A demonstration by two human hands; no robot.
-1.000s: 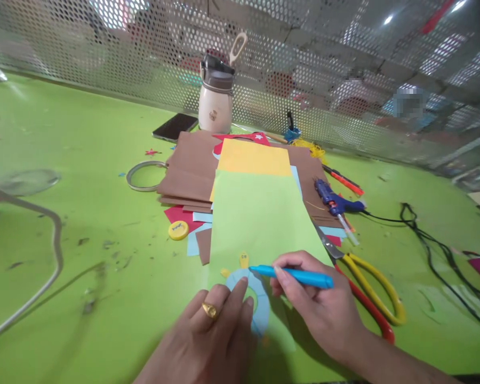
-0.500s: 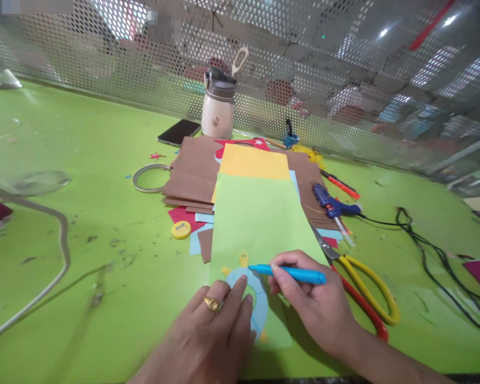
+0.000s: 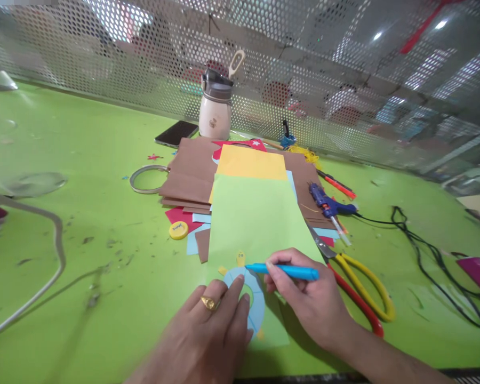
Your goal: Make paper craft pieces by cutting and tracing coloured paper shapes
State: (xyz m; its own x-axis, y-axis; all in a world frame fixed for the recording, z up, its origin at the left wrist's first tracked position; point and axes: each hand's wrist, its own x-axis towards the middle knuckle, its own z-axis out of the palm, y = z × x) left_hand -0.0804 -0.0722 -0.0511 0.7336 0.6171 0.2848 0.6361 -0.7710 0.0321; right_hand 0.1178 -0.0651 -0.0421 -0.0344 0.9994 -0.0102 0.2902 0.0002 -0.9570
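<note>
My right hand [image 3: 304, 298] grips a blue marker [image 3: 290, 271], its tip at the upper edge of a light blue paper ring. This ring [image 3: 256, 304] is part of a paper turtle with a small yellow head [image 3: 240, 258] that has a drawn face. Blue lines cross the ring. My left hand [image 3: 212, 325], wearing a gold ring, lies with fingers stretched out over the turtle's left side, pressing it down and hiding part of it. Beneath the turtle is a light green sheet [image 3: 256, 213], which overlaps a yellow-orange sheet [image 3: 252, 162].
Scissors [image 3: 364, 282] with red and yellow handles lie right of my right hand. Beyond them are a blue glue gun [image 3: 330, 205] and its cord. Brown paper [image 3: 192, 170], a tape roll [image 3: 133, 181], a yellow round badge [image 3: 178, 230], a phone [image 3: 176, 132] and a bottle [image 3: 215, 114] sit farther back.
The marker tip has shifted slightly left along the ring's upper edge. My left hand stays in place on the turtle. The whole view has moved slightly.
</note>
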